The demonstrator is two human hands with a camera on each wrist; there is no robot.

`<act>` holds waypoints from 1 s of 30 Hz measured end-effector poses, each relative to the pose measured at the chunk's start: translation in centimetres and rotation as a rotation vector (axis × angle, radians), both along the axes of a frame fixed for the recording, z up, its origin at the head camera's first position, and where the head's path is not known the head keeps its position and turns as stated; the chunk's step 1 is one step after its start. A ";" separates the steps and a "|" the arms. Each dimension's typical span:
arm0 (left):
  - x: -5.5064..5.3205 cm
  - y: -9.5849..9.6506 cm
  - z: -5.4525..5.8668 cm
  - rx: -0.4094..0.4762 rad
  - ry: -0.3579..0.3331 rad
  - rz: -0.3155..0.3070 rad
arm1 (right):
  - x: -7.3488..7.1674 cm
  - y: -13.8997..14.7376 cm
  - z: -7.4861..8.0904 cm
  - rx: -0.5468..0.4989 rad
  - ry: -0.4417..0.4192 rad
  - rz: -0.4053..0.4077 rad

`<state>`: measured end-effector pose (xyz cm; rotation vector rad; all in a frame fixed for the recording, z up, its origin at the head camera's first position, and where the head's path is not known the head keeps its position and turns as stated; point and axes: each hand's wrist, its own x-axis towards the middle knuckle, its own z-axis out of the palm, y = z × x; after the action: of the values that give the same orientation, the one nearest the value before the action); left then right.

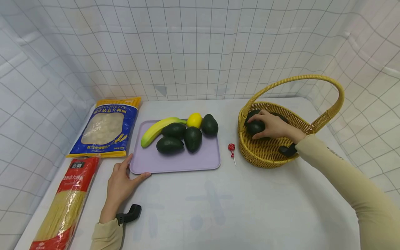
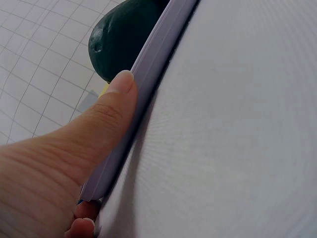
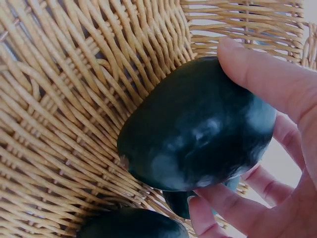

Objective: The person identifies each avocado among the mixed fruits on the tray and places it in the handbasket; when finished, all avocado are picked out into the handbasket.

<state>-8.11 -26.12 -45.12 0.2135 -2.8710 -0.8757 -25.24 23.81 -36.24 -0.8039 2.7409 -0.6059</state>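
Gridded cloth [image 1: 200,52] hangs creased; left hand [image 1: 120,184] pinches a smooth tray [image 1: 200,161], right hand [image 1: 274,125] grips a glossy avocado [image 3: 193,131].

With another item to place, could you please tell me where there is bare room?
Bare: tabletop between tray, left hand and right sleeve; the tray's near-right corner. Crowded: the tray's far half, with fruit, and the basket around the right hand.
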 end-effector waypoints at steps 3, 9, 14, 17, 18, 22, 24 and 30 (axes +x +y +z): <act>0.0 0.0 -0.1 0.000 -0.003 0.003 | 0.1 -0.2 -0.1 0.012 0.005 0.017; 0.2 0.1 -0.1 0.004 -0.014 0.001 | 0.1 -0.6 -0.3 0.046 0.029 0.036; 0.1 0.0 0.0 0.000 -0.006 0.002 | 0.1 -0.8 -0.3 0.097 0.095 -0.003; 0.0 0.0 0.0 -0.002 0.002 0.004 | 0.1 -0.9 -0.2 0.127 0.114 -0.020; 0.0 0.0 0.0 -0.002 0.004 0.004 | 0.1 -0.9 -0.3 0.134 0.120 -0.024; 0.0 0.0 0.0 0.000 -0.004 -0.001 | 0.3 -0.9 -0.2 0.126 0.102 -0.024; 0.0 0.0 0.0 0.000 -0.008 -0.001 | 0.4 -0.8 -0.2 0.105 0.084 -0.010; 0.1 -0.1 0.0 -0.002 -0.007 0.001 | 0.4 -0.6 -0.1 0.032 0.033 0.033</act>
<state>-8.04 -26.19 -45.09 0.2184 -2.8778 -0.8734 -24.83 23.18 -36.33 -0.8573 2.7537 -0.5460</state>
